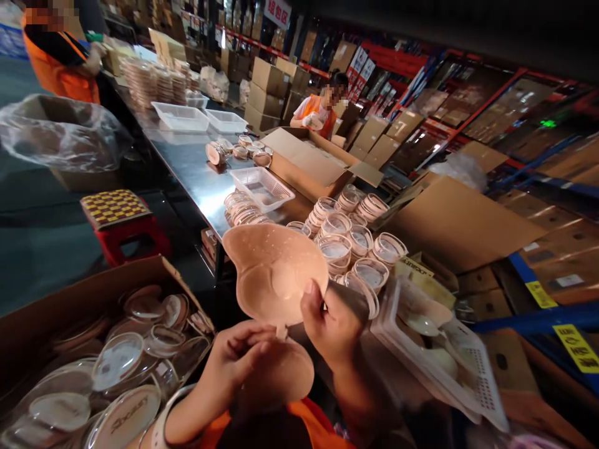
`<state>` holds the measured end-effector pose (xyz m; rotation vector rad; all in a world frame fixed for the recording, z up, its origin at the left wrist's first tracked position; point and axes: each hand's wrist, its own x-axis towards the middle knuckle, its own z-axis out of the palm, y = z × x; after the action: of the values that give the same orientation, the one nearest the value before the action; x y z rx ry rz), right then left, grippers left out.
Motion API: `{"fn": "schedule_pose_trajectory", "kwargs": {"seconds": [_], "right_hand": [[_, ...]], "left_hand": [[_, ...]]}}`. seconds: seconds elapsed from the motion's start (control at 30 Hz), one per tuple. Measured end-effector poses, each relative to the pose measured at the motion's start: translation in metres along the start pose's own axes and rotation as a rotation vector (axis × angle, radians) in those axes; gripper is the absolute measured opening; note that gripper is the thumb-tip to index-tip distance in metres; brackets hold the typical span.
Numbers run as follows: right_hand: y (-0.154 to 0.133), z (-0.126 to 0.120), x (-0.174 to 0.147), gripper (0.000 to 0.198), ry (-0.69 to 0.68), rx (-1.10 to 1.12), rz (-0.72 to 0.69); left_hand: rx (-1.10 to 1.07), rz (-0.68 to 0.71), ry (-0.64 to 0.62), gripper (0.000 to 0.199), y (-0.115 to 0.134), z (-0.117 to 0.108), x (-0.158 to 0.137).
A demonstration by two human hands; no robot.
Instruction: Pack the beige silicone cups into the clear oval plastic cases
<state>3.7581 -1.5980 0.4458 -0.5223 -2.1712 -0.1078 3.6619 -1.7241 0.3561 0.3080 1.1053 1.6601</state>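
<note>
A skin-coloured stick-on bra (262, 262) hangs in front of me, its two cups joined by a small clasp. The upper cup faces me with its hollow side; the lower cup tilts below it. My right hand (334, 318) grips the upper cup's right edge, thumb on the inside. Fingers of my left hand (236, 358) close on the bra beside the clasp, over the lower cup's top. Behind the bra, stacks of round clear cases (336, 246) with pinkish contents stand on the dark table (175, 146).
An open carton (185, 293) at lower left holds many round cases. White baskets hold cups at right (472, 368) and sit farther down the table (262, 187). A red stool (126, 237) stands left. Two co-workers in orange vests (322, 115) are beyond.
</note>
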Motion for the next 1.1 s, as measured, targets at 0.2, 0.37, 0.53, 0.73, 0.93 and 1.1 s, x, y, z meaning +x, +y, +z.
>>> {"fn": "schedule_pose_trajectory", "kwargs": {"seconds": [0.2, 0.37, 0.53, 0.73, 0.93, 1.1], "right_hand": [[-0.012, 0.002, 0.026, 0.036, 0.187, -0.089, -0.008], [-0.012, 0.007, 0.038, 0.035, 0.195, -0.084, -0.013], [-0.001, 0.016, 0.045, 0.036, 0.189, -0.077, -0.057], [0.027, 0.031, 0.056, 0.035, 0.160, -0.064, -0.079], [0.065, 0.037, 0.065, 0.037, 0.173, -0.116, -0.058], [0.109, 0.034, 0.071, 0.038, 0.183, -0.147, -0.024]], "left_hand": [[0.078, 0.089, 0.056, 0.030, 0.012, -0.014, -0.005], [0.093, 0.087, 0.085, 0.030, 0.012, -0.016, -0.006], [0.040, 0.058, 0.100, 0.032, 0.012, -0.012, 0.006], [0.046, 0.063, 0.133, 0.042, 0.006, -0.001, 0.034], [0.031, 0.081, 0.105, 0.039, -0.001, 0.020, 0.068], [0.088, 0.058, 0.024, 0.045, -0.011, 0.042, 0.106]]}}
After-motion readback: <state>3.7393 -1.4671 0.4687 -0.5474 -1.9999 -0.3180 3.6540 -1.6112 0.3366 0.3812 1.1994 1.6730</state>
